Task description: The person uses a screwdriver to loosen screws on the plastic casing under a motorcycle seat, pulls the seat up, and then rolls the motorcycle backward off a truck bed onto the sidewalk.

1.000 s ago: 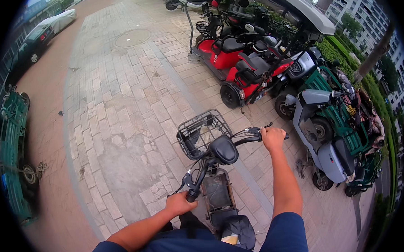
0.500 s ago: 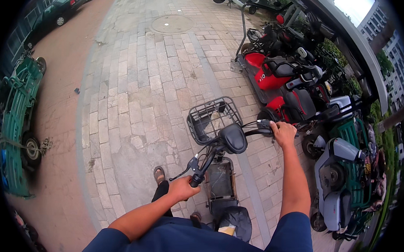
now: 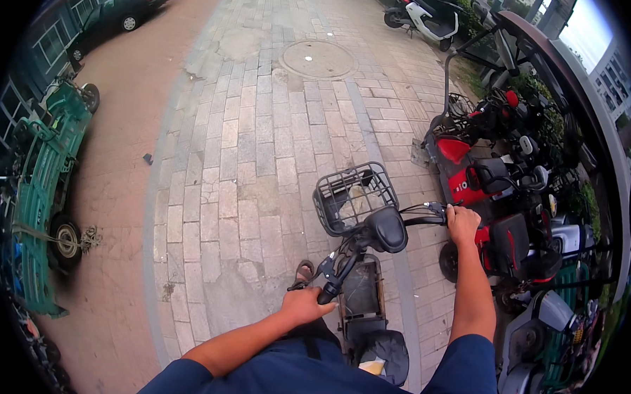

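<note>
Beside me stands a small electric scooter (image 3: 361, 283) with a flat deck and a black wire basket (image 3: 354, 199) in front. Its black handlebar (image 3: 353, 258) is turned at an angle. My left hand (image 3: 305, 306) is closed on the near left grip, just behind the brake lever. With the arm stretched out, my right hand (image 3: 462, 223) wraps round the far right grip. A rounded black cover (image 3: 386, 228) sits at the bar's centre. Something pale lies in the basket. A black seat (image 3: 387, 355) with a yellowish patch is close to my body.
Parked red three-wheelers (image 3: 464, 179) and a grey scooter (image 3: 546, 323) line the right side beneath a canopy (image 3: 581, 89). A green cargo tricycle (image 3: 44, 206) and a dark car (image 3: 123, 5) stand left. Ahead, a white scooter (image 3: 425, 19) and a manhole cover (image 3: 320, 59) show on the paving.
The surroundings and the scooter have shifted rightward in view. My sandalled foot now shows nearer the left grip. Both hands stay on the handlebar.
</note>
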A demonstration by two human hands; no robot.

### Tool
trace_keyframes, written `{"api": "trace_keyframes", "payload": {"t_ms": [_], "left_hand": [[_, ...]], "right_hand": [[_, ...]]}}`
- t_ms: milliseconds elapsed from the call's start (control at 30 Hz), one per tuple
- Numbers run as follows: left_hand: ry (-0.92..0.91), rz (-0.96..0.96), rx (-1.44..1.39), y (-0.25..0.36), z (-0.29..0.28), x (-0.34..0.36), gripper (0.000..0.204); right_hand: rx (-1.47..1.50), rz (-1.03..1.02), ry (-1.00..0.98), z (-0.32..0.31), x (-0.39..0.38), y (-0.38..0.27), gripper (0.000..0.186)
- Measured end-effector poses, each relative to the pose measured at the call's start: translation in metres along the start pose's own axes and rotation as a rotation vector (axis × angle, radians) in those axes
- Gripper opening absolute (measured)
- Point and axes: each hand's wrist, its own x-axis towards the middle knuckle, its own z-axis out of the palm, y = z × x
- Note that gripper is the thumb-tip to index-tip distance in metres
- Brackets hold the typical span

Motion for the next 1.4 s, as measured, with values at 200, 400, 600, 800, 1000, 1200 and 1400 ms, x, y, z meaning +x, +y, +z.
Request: {"api": "trace_keyframes", "payload": {"t_ms": [200,400,600,800,1000,1200,1400], "left_hand": [[-0.058,0.014,0.01,0.002,-0.119,0.14,0.064],[0.177,-0.047,0.024,0.012,-0.246,0.277,0.051],[0.286,-0.007,0.127,-0.009,-0.369,0.425,0.04],[0.24,0.046,0.17,-0.031,-0.481,0.564,0.039],[0.128,0.096,0.177,-0.043,-0.583,0.687,0.043],[0.096,0.136,0.211,-0.074,-0.681,0.824,0.038],[0.1,0.164,0.166,-0.081,-0.769,0.962,0.038]], "right_hand": [[0.043,0.046,0.022,0.043,0.169,-0.043,0.048],[0.05,0.194,-0.057,0.093,0.305,-0.074,0.056],[0.091,0.347,-0.146,0.123,0.429,-0.119,0.061],[0.093,0.396,-0.05,0.151,0.546,-0.173,0.059],[0.081,0.487,-0.03,0.181,0.66,-0.216,0.054],[0.048,0.565,-0.014,0.201,0.774,-0.277,0.052],[0.05,0.535,0.061,0.23,0.938,-0.317,0.049]]}}
